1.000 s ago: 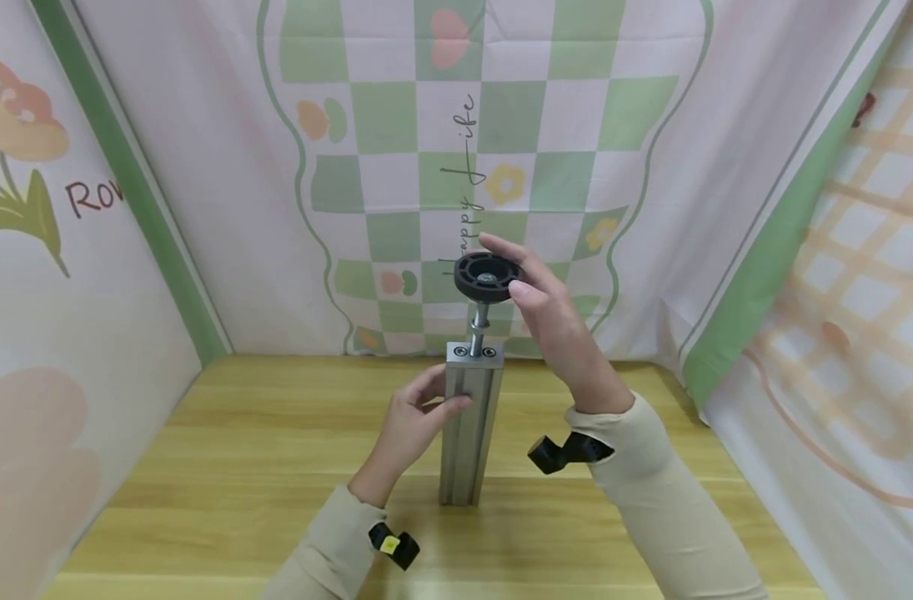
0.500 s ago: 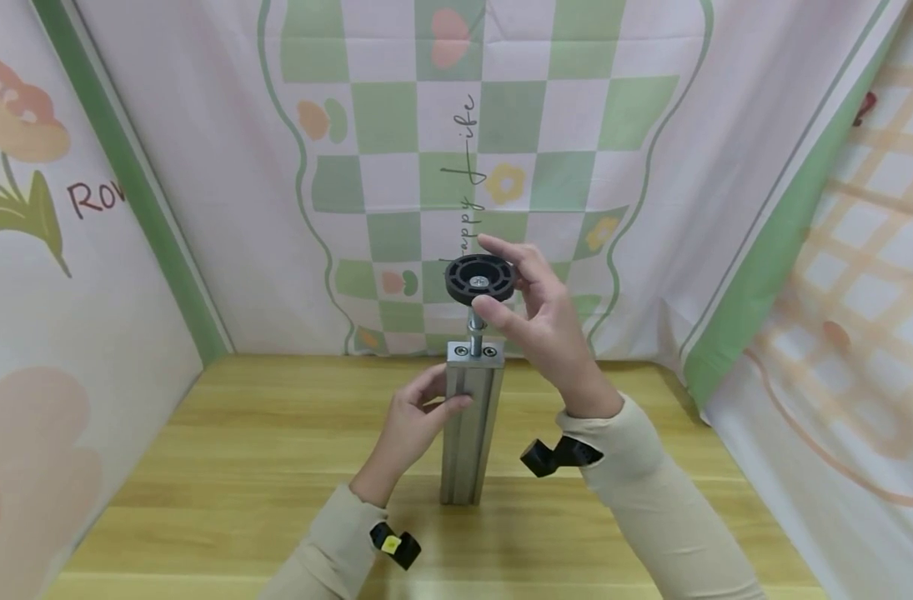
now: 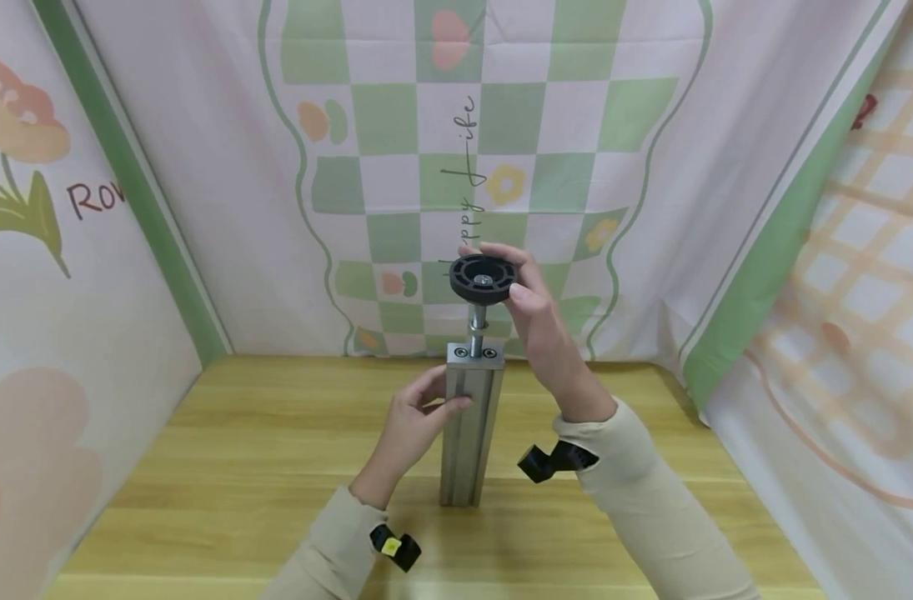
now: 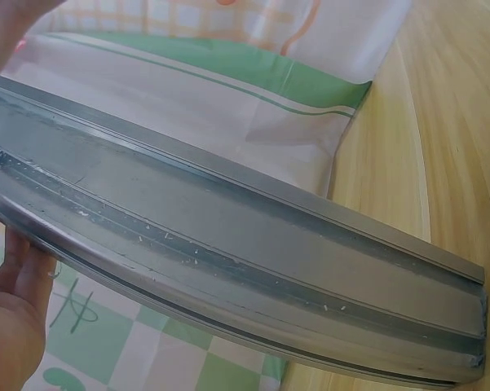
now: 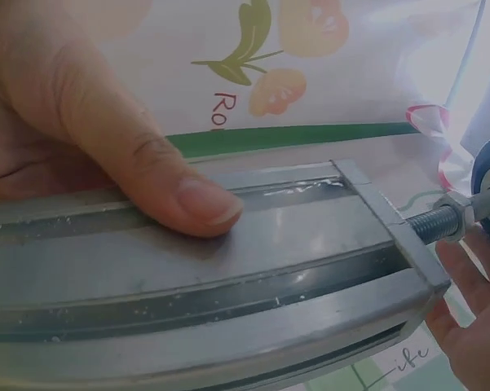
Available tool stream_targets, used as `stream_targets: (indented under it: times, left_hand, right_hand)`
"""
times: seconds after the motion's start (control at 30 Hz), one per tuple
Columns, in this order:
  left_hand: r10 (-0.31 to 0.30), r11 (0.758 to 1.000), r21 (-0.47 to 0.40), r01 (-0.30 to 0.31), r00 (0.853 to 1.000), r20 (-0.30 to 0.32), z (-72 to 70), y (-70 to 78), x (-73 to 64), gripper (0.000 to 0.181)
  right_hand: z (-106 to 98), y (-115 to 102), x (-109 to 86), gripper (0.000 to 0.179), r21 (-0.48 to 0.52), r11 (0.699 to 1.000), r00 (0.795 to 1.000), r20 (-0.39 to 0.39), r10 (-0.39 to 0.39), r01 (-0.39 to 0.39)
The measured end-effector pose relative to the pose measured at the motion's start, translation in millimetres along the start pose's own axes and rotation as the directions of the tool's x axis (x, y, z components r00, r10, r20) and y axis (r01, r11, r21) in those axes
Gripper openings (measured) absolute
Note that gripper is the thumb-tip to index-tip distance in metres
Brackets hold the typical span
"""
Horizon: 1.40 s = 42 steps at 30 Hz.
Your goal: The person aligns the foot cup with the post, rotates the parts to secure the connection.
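Note:
My left hand (image 3: 411, 425) grips an upright aluminium profile (image 3: 465, 450) near its upper end, thumb on the near face. In the right wrist view the left thumb (image 5: 200, 204) lies along the profile's slotted face. Out of the profile's capped top rises a threaded rod (image 3: 478, 317) with a hex nut (image 5: 455, 216) on it. The rod carries a black round levelling foot (image 3: 471, 292), its ribbed underside facing up. My right hand (image 3: 549, 342) holds the foot's rim at the right, thumb in front and fingers behind. The profile's lower end stands on the table.
A wood-grain table (image 3: 231, 467) lies under the profile. Patterned cloth hangs behind it, with a green checked panel (image 3: 384, 117), and at both sides. Each sleeve has a black wrist camera (image 3: 554, 461) on it.
The right thumb swung left across the front of the foot, then back to its right edge. The foot's top shifted slightly left, then back a little. The left hand and the profile held still.

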<state>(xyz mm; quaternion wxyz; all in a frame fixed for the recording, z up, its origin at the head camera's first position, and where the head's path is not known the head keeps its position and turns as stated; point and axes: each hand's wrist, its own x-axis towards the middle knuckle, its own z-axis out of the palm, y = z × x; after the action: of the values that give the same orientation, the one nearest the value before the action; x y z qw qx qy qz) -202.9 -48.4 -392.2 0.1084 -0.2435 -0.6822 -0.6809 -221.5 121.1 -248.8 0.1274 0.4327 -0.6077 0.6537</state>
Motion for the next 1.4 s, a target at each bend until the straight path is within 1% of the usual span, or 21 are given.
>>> stream_targets:
  times: [0.13, 0.23, 0.43, 0.57, 0.67, 0.87, 0.97, 1.1, 1.23, 1.33, 1.4]
  left_hand:
    - [0.006, 1.0, -0.002, -0.006, 1.0, 0.001, -0.1, -1.1, -0.7, 0.037]
    - [0.004, 1.0, 0.0, -0.004, 1.0, 0.0, -0.2, -1.0, -0.6, 0.037]
    - [-0.01, 1.0, 0.003, 0.01, 1.0, -0.005, -0.3, 0.8, 0.1, 0.038]
    - [-0.012, 1.0, 0.0, 0.012, 1.0, -0.007, 0.0, 1.4, 0.3, 0.038]
    - [-0.01, 1.0, 0.0, 0.01, 1.0, -0.005, 0.1, 0.9, 0.0, 0.038]
    - [-0.001, 1.0, -0.001, 0.001, 1.0, -0.001, -0.1, 0.1, -0.4, 0.038]
    - [0.002, 1.0, -0.003, -0.002, 1.0, 0.0, -0.1, -0.2, -0.2, 0.038]
    - [0.001, 1.0, -0.009, -0.001, 1.0, 0.0, -0.2, -0.9, -0.2, 0.037]
    - [-0.001, 1.0, -0.015, 0.001, 1.0, 0.003, -0.3, -1.3, -0.6, 0.038]
    - [-0.002, 1.0, -0.015, 0.002, 1.0, 0.005, -0.3, -1.0, -0.8, 0.038]
    - [-0.002, 1.0, -0.013, 0.003, 1.0, 0.005, -0.4, -0.7, -0.8, 0.038]
  right_hand:
    - [-0.5, 0.6, -0.1, 0.047, 0.029, 0.999, 1.0, -0.01, 0.023, -0.022]
    - [-1.8, 1.3, -0.8, 0.047, 0.022, 0.999, 0.999, -0.027, 0.035, -0.034]
    - [-3.2, 1.8, -3.8, 0.048, -0.006, 0.999, 0.997, -0.072, 0.04, -0.041]
    - [-2.0, 1.1, -4.8, 0.044, 0.009, 0.999, 0.994, -0.095, 0.047, -0.047]
    - [-0.1, 1.3, -4.4, 0.045, 0.022, 0.999, 0.994, -0.103, 0.043, -0.041]
    - [2.6, 1.3, -2.0, 0.056, -0.075, 0.997, 0.993, -0.111, 0.024, -0.033]
    - [2.5, 2.3, -1.4, 0.056, -0.096, 0.995, 0.994, -0.106, 0.024, -0.034]
    - [2.0, 6.3, -2.2, 0.05, -0.065, 0.998, 0.996, -0.093, 0.016, -0.022]
    - [2.3, 10.2, -1.6, 0.046, 0.027, 1.0, 0.996, -0.088, 0.002, 0.001]
    - [3.0, 10.9, 0.0, 0.046, 0.11, 0.994, 0.996, -0.086, 0.004, 0.006]
    - [2.9, 10.6, 0.7, 0.044, 0.138, 0.99, 0.997, -0.082, 0.01, 0.001]
